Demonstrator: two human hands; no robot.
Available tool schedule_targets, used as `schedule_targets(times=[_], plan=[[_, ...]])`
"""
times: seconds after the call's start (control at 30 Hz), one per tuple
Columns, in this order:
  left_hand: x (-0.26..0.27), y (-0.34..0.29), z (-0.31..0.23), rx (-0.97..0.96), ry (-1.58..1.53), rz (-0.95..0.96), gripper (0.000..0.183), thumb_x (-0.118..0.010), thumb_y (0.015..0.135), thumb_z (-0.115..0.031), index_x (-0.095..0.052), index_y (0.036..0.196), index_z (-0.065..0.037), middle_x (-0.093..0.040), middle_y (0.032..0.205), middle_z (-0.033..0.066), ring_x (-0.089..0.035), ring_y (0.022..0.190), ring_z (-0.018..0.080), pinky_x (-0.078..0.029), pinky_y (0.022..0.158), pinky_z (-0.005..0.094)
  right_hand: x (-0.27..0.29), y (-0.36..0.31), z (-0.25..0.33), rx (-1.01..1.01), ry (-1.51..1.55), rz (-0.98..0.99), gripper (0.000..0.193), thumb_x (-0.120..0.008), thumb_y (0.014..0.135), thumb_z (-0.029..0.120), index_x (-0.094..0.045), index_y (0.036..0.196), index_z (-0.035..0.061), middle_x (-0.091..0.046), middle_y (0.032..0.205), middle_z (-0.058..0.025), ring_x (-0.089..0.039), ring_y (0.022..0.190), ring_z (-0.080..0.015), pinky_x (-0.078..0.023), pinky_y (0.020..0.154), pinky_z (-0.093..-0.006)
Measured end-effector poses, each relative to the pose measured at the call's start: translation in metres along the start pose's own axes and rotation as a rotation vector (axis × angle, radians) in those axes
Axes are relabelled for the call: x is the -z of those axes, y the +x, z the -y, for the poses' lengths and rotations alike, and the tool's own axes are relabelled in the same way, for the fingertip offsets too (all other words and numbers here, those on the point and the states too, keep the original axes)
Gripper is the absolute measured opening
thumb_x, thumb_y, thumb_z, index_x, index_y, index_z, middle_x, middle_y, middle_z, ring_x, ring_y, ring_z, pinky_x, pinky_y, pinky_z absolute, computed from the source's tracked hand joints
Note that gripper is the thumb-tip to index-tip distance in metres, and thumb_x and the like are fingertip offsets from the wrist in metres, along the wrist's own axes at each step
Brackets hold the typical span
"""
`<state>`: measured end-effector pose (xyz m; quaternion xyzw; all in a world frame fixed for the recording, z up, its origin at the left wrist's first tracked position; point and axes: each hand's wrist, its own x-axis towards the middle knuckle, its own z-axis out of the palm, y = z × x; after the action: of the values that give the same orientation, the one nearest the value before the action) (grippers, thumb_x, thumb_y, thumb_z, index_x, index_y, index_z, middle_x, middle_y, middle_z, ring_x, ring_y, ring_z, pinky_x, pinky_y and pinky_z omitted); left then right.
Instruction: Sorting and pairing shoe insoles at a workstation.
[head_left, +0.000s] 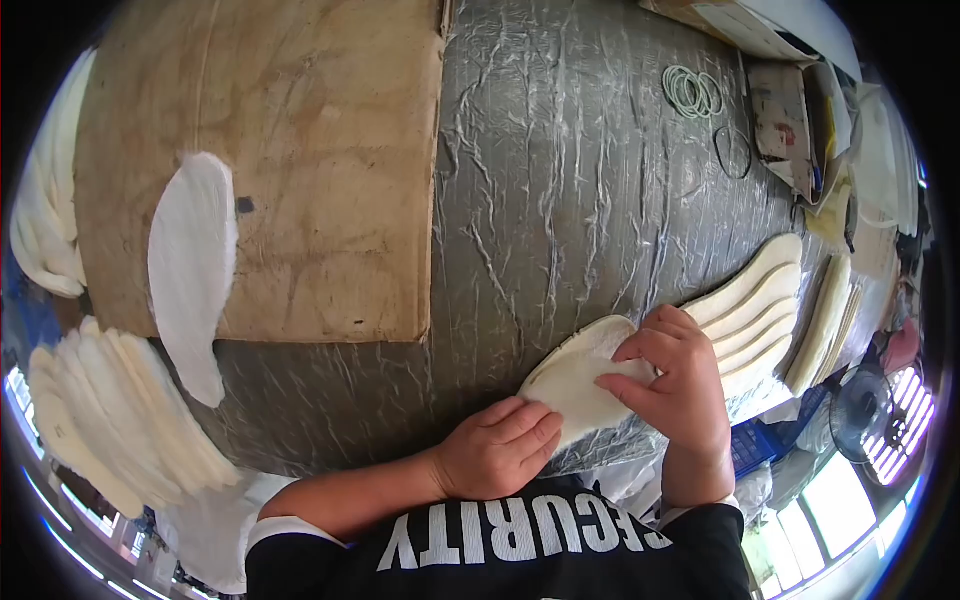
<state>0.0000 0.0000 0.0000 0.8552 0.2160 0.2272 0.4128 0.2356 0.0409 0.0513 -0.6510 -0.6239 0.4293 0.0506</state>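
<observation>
"As you look down through the head view, how does the pad [590, 395] appear?"

"Cream-white, soft and slightly fuzzy, sole-shaped, with a thin darker edge along its far side. It lies right of the cardboard sheet [330, 220] and nearer the body."

"Which way does it point?"

"Its rounded end faces away from the body; the long axis seems to slant up rightward, but fingers cover too much to be sure."

"And the hands?"

"The left hand [502, 440] is nearly closed, fingers curled over the pad's left edge, thumb hidden. The right hand [672, 375] is half open, thumb and forefinger curved apart over the pad; whether they pinch it, I can't tell."

"What's around?"

"A white sole-shaped piece [193, 240] lies partly on the cardboard, overhanging its near edge. Well right of the cardboard are fanned cream pads [750, 310], partly blocked by the right hand, and, farther from the body, pale green rings [692, 92]."
</observation>
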Motion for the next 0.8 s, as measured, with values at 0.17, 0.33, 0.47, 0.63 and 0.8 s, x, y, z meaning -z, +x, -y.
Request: schedule_targets(times=[0.17, 0.33, 0.47, 0.63, 0.8], plan=[[-0.007, -0.004, 0.000, -0.047, 0.010, -0.039, 0.020, -0.063, 0.071, -0.009, -0.068, 0.087, 0.002, -0.064, 0.100, 0.0113, -0.058, 0.100, 0.0243, -0.048, 0.093, 0.0385, -0.012, 0.002, 0.001, 0.112, 0.092, -0.136, 0.025, -0.080, 0.059, 0.011, -0.065, 0.079, 0.0077, -0.059, 0.070, -0.0069, -0.057, 0.068, -0.0290, -0.045, 0.064, -0.0375], [-0.004, 0.000, 0.002, -0.091, 0.028, -0.017, 0.022, -0.062, 0.071, -0.010, -0.069, 0.087, 0.002, -0.065, 0.102, 0.0129, -0.059, 0.103, 0.0249, -0.046, 0.097, 0.0393, -0.007, 0.000, 0.013, -0.105, 0.070, -0.031, 0.024, -0.079, 0.061, 0.013, -0.064, 0.078, 0.0078, -0.060, 0.072, -0.0062, -0.057, 0.064, -0.0270, -0.044, 0.061, -0.0361], [-0.007, -0.001, 0.001, -0.105, 0.060, 0.000, 0.024, -0.060, 0.072, -0.013, -0.068, 0.088, 0.003, -0.065, 0.102, 0.0136, -0.059, 0.104, 0.0248, -0.046, 0.098, 0.0398, -0.008, 0.006, 0.012, 0.091, -0.048, 0.006, 0.022, -0.077, 0.063, 0.014, -0.062, 0.078, 0.0074, -0.060, 0.074, -0.0053, -0.057, 0.064, -0.0256, -0.042, 0.060, -0.0362], [-0.009, -0.001, 0.000, -0.096, 0.071, 0.012, 0.025, -0.059, 0.073, -0.014, -0.068, 0.089, 0.003, -0.064, 0.103, 0.0135, -0.058, 0.104, 0.0250, -0.045, 0.100, 0.0408, -0.011, 0.012, 0.013, 0.166, -0.086, -0.036, 0.018, -0.073, 0.064, 0.008, -0.058, 0.071, 0.0082, -0.059, 0.072, -0.0047, -0.056, 0.068, -0.0280, -0.041, 0.066, -0.0384], [-0.010, -0.002, -0.002, -0.084, 0.089, 0.031, 0.026, -0.058, 0.074, -0.016, -0.067, 0.090, 0.002, -0.063, 0.105, 0.0132, -0.056, 0.106, 0.0252, -0.042, 0.101, 0.0448, -0.018, 0.009, 0.009, 0.170, -0.107, -0.116, 0.017, -0.072, 0.064, 0.007, -0.055, 0.069, 0.0073, -0.058, 0.070, -0.0055, -0.056, 0.071, -0.0302, -0.042, 0.066, -0.0396]])
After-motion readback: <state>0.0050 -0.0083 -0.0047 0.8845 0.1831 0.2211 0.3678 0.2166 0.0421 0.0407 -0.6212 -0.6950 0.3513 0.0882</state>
